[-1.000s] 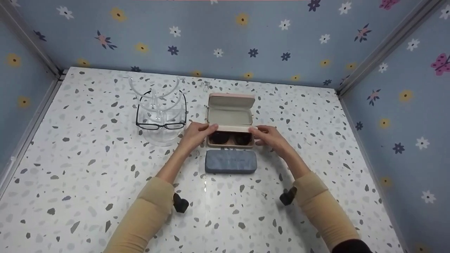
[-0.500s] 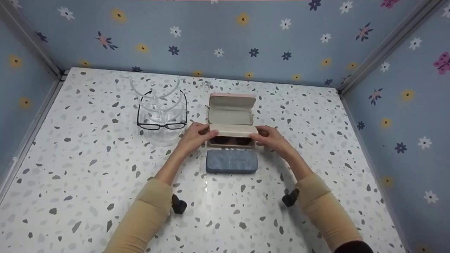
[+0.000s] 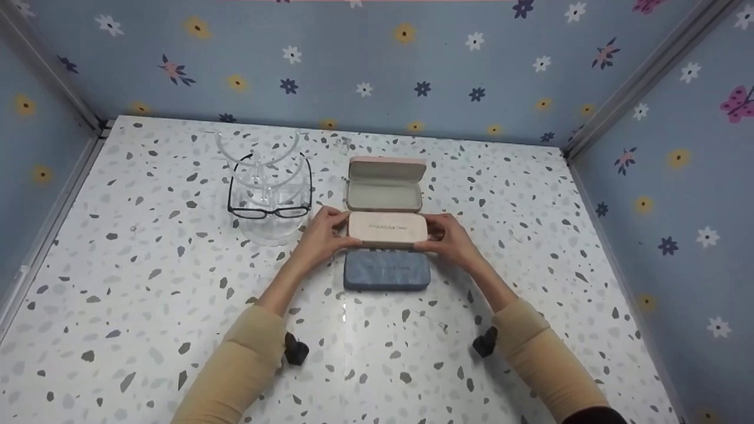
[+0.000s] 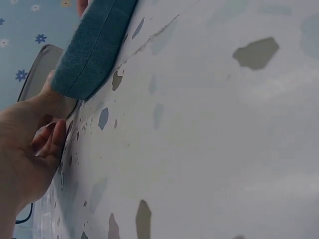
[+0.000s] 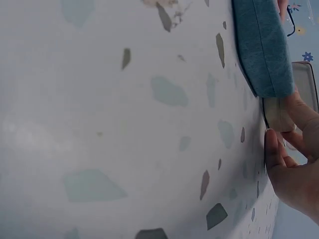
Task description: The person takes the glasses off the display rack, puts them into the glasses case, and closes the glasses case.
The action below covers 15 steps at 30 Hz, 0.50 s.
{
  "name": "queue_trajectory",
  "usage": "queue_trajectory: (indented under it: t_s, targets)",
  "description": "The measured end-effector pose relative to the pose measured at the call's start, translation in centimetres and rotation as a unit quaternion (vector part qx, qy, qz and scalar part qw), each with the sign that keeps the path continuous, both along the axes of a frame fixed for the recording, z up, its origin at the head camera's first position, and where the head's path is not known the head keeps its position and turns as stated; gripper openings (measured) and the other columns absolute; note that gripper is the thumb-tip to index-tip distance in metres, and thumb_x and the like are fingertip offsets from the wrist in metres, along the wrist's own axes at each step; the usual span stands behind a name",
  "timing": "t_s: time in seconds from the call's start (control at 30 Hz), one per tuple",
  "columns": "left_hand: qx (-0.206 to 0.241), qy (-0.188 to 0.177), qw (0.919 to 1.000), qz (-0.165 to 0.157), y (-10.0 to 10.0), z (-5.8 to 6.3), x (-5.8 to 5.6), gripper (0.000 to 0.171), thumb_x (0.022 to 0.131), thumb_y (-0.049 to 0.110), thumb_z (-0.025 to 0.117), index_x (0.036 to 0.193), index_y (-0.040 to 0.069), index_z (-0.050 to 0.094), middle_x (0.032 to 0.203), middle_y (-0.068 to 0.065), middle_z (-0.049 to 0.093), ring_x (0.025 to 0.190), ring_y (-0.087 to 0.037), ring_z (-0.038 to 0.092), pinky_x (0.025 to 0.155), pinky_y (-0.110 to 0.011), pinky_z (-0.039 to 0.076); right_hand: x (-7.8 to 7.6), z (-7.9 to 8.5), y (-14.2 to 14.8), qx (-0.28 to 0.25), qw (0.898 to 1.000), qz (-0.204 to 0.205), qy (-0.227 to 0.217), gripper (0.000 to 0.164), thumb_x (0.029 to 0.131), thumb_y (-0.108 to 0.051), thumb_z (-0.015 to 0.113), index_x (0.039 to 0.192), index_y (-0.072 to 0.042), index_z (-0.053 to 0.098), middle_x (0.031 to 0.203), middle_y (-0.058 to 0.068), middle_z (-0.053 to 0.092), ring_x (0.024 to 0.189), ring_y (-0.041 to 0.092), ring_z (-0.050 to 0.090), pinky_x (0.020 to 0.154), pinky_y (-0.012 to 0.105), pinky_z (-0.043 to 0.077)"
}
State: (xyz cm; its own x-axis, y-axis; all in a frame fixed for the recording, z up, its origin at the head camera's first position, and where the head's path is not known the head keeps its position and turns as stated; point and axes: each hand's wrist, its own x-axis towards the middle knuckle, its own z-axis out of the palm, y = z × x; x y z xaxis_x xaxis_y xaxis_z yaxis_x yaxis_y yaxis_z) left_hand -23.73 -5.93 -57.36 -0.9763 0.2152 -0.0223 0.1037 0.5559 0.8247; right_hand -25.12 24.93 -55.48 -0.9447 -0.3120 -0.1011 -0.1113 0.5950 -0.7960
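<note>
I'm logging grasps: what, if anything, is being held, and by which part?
The cream case: the left hand grips its left end, the right hand its right end.

Small dark capitals run in a single line across the lid of a cream case [image 3: 387, 229], the closing words appearing to read "FOR CHINA" and the opening too blurred to make out. Fainter lettering on the neighboring blue case [image 3: 387, 272] is largely illegible.
</note>
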Motion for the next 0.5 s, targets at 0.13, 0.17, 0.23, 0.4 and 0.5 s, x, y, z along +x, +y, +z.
queue_trajectory:
  t_s: [0.13,0.17,0.23,0.4,0.5]
  targets:
    - [-0.005,-0.010,0.9999,0.000,0.10,0.10,0.09,0.082,0.082,0.033,0.087,0.149,0.002,0.051,0.137,-0.018,0.053,0.124,-0.033,0.055,0.111,-0.047,0.044,0.05,-0.08,0.00,0.000,1.000,0.004,-0.001,0.068,0.083,-0.019,0.088,0.143,-0.006,0.059,0.132,0.017,0.065,0.113,0.032,0.068,0.101,0.049,0.055]
    - [-0.006,-0.012,0.9999,-0.001,0.14,0.15,0.10,0.082,0.082,0.033,0.087,0.149,0.002,0.051,0.139,-0.018,0.053,0.124,-0.033,0.055,0.111,-0.047,0.045,0.04,-0.06,0.01,-0.001,1.000,0.005,-0.004,0.068,0.083,-0.020,0.088,0.143,-0.007,0.059,0.133,0.016,0.065,0.113,0.032,0.068,0.101,0.049,0.055]
    - [-0.006,-0.014,0.9999,-0.004,0.18,0.20,0.09,0.082,0.084,0.032,0.086,0.150,0.002,0.050,0.140,-0.018,0.052,0.125,-0.033,0.055,0.111,-0.046,0.045,-0.01,-0.02,0.01,-0.002,1.000,0.005,-0.007,0.067,0.083,-0.021,0.088,0.143,-0.008,0.060,0.133,0.015,0.066,0.113,0.032,0.069,0.101,0.049,0.055]
    - [-0.001,-0.015,0.9999,-0.002,0.19,0.25,0.10,0.081,0.085,0.030,0.085,0.151,0.000,0.048,0.141,-0.019,0.051,0.123,-0.033,0.055,0.110,-0.046,0.046,-0.24,-0.02,-0.17,-0.010,1.000,0.010,0.001,0.064,0.083,-0.020,0.088,0.140,-0.008,0.062,0.131,0.014,0.069,0.114,0.032,0.070,0.102,0.048,0.055]
    - [0.002,-0.019,0.9998,0.000,0.17,0.27,0.15,0.081,0.085,0.029,0.085,0.151,0.000,0.047,0.141,-0.019,0.050,0.122,-0.033,0.055,0.109,-0.046,0.047,-0.18,-0.12,-0.25,-0.007,1.000,0.009,0.003,0.066,0.083,-0.020,0.087,0.141,-0.006,0.061,0.132,0.015,0.068,0.115,0.032,0.070,0.102,0.047,0.055]
